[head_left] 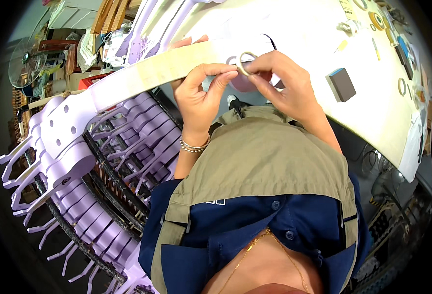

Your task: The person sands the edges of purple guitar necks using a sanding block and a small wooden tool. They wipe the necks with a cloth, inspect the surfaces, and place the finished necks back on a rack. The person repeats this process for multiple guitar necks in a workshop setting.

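Observation:
A thin narrow roll of pale tape [240, 62] is upright between my hands. My right hand [288, 81] pinches its right side with thumb and forefinger. My left hand [196, 95] is closed too, its thumb and forefinger pressed together at the roll's left edge; whether a loose tape end is between them is too small to tell. Fingertips show past the far edge of a long lilac-painted guitar neck [101, 94], apparently my left hand's other fingers reaching around beneath it. Pale yellowish tape [162, 67] covers much of its long face. Its left end has several round holes.
A rack with black padded bars [110, 164] holds several similar lilac pieces at my left. On the white table [367, 117] lie a dark grey block [341, 84], tape rolls [376, 20] and a thin yellow tool [376, 51]. A fan [26, 58] stands far left.

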`<action>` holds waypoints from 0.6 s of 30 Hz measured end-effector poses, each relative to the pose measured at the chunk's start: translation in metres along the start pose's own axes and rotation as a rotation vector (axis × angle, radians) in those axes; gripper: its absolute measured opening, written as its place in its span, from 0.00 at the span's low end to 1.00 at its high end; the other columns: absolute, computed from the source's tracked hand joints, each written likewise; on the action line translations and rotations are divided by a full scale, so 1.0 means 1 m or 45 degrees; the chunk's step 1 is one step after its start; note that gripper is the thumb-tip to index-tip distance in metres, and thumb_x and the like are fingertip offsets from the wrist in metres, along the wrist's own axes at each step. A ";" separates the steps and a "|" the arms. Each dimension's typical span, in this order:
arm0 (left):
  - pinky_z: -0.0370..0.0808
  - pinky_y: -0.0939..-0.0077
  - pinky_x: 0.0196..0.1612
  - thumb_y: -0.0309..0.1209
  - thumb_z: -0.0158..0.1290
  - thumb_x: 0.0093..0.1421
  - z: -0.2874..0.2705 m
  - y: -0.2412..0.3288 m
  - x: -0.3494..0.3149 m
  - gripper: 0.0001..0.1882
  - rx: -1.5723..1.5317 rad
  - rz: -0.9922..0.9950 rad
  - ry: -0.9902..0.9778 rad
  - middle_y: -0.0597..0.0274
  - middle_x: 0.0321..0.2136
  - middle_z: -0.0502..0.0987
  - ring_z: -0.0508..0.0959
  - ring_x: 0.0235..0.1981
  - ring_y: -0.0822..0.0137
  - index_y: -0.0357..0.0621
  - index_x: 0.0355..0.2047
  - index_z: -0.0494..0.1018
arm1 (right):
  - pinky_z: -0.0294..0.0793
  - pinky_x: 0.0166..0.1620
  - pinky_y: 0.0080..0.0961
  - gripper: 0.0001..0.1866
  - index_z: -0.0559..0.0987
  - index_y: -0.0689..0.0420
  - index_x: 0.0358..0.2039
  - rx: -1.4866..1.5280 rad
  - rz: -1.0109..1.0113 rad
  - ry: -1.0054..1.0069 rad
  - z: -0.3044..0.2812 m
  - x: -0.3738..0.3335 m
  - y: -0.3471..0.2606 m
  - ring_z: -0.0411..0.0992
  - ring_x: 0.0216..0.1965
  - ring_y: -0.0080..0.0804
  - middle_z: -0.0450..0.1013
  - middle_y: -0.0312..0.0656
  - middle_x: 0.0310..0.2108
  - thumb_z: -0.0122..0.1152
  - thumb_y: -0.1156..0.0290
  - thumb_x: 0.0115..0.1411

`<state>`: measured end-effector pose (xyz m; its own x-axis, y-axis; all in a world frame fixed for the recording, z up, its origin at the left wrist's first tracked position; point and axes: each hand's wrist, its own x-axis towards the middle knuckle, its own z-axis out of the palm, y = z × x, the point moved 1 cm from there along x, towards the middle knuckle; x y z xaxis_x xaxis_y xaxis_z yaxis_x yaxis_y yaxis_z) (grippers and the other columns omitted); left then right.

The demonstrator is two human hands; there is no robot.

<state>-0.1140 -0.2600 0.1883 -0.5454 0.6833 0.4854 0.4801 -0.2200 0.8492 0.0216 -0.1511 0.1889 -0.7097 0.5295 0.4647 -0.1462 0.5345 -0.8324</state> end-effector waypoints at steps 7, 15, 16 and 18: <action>0.67 0.70 0.44 0.23 0.61 0.47 0.001 0.003 -0.009 0.04 0.018 -0.112 0.101 0.57 0.39 0.70 0.67 0.52 0.59 0.40 0.24 0.77 | 0.60 0.31 0.18 0.06 0.77 0.51 0.25 -0.607 -0.168 0.199 0.012 0.003 0.004 0.66 0.21 0.23 0.68 0.28 0.17 0.63 0.74 0.43; 0.64 0.74 0.44 0.25 0.59 0.51 0.006 0.008 -0.011 0.05 -0.083 -0.169 0.197 0.54 0.42 0.67 0.66 0.52 0.62 0.39 0.27 0.75 | 0.62 0.26 0.15 0.03 0.77 0.58 0.27 0.225 0.539 0.802 0.010 0.015 0.018 0.63 0.19 0.17 0.68 0.30 0.17 0.56 0.74 0.54; 0.64 0.74 0.44 0.26 0.59 0.51 0.004 0.006 -0.015 0.05 -0.090 -0.129 0.198 0.53 0.43 0.67 0.66 0.52 0.63 0.39 0.27 0.75 | 0.62 0.23 0.13 0.06 0.76 0.63 0.30 0.360 0.493 0.958 -0.010 0.015 0.044 0.62 0.19 0.15 0.68 0.32 0.18 0.53 0.73 0.58; 0.64 0.75 0.44 0.26 0.58 0.52 0.003 0.002 -0.013 0.06 -0.107 -0.091 0.203 0.53 0.43 0.66 0.66 0.52 0.63 0.38 0.28 0.74 | 0.60 0.25 0.11 0.12 0.74 0.63 0.41 0.245 0.372 0.772 -0.031 0.014 0.038 0.62 0.21 0.15 0.67 0.32 0.19 0.55 0.71 0.58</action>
<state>-0.1038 -0.2672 0.1834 -0.6812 0.5819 0.4443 0.3809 -0.2366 0.8938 0.0280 -0.1027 0.1727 -0.2367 0.9379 0.2538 -0.1674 0.2179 -0.9615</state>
